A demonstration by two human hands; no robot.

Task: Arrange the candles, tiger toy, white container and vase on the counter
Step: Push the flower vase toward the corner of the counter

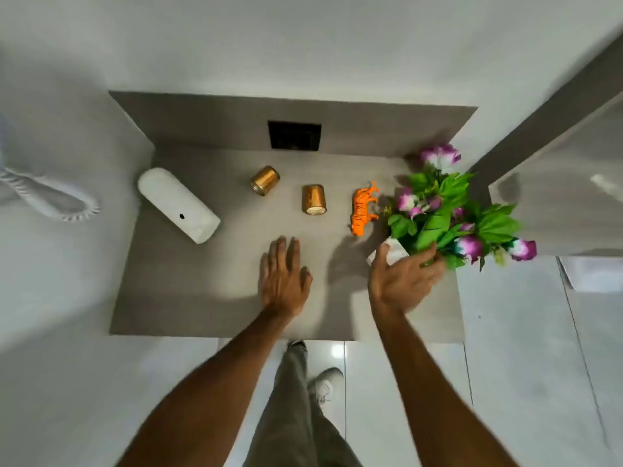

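A white container (177, 203) lies on its side at the left of the grey counter (202, 298). Two gold candles (265, 180) (314, 199) lie tipped over near the middle. To their right an orange tiger toy (363, 208) lies on the counter. At the right edge, a white vase (394, 249) holding purple flowers and green leaves (448, 210) is tilted over. My right hand (401, 281) wraps around the vase, thumb on its left side, fingers at the stems. My left hand (283, 274) hovers flat over the counter's middle, fingers apart, holding nothing.
A black square panel (294, 135) sits in the counter's back wall. A white coiled cord (50, 200) hangs at the far left. A grey wall (539, 129) rises just right of the flowers. Glossy floor tiles, my trouser leg and shoes (323, 382) show below the counter's front edge.
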